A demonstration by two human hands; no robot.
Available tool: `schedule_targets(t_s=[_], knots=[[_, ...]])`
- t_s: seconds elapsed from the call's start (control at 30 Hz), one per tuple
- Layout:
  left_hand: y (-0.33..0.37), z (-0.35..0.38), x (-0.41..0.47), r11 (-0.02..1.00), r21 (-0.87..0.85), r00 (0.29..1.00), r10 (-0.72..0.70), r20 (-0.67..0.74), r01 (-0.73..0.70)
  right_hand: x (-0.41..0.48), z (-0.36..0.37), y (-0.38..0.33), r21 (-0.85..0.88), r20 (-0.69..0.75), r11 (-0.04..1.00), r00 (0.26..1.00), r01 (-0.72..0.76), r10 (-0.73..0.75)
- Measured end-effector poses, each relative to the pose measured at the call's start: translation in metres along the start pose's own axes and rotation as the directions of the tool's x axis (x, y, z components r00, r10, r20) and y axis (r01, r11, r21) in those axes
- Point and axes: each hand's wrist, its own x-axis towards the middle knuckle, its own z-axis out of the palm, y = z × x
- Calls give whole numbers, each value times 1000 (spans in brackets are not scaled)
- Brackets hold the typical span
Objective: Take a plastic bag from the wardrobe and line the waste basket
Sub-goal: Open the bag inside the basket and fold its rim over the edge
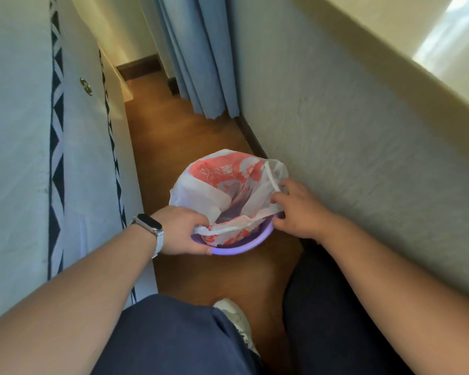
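Note:
A white plastic bag (222,182) with red print sits in a small purple waste basket (244,246) on the wooden floor. The bag's mouth is spread open and folds over the far and left rim; the near rim shows bare purple. My left hand (183,231), with a watch on its wrist, grips the bag's near left edge at the rim. My right hand (298,209) pinches the bag's right edge and handle strip beside the wall. The basket's body is hidden by the bag and my hands.
A bed (25,144) with a white cover and a black-and-white patterned strip runs along the left. A textured wall (349,125) stands close on the right. Blue curtains (198,55) hang at the far end. My knees and one shoe (236,318) are just below the basket.

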Motion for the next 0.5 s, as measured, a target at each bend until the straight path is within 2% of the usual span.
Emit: schedule_targets(t_s=[0.17,0.33,0.5], knots=[[4,10,4,990,141,1000,27,-16,-24,-1,1,2,70,14,997,999,31,-32],[-6,19,2,985,171,999,23,-40,-16,-2,6,5,143,56,990,998,-6,-2],[-16,20,9,987,153,983,-11,-185,39,11,8,6,213,-38,977,999,5,3]])
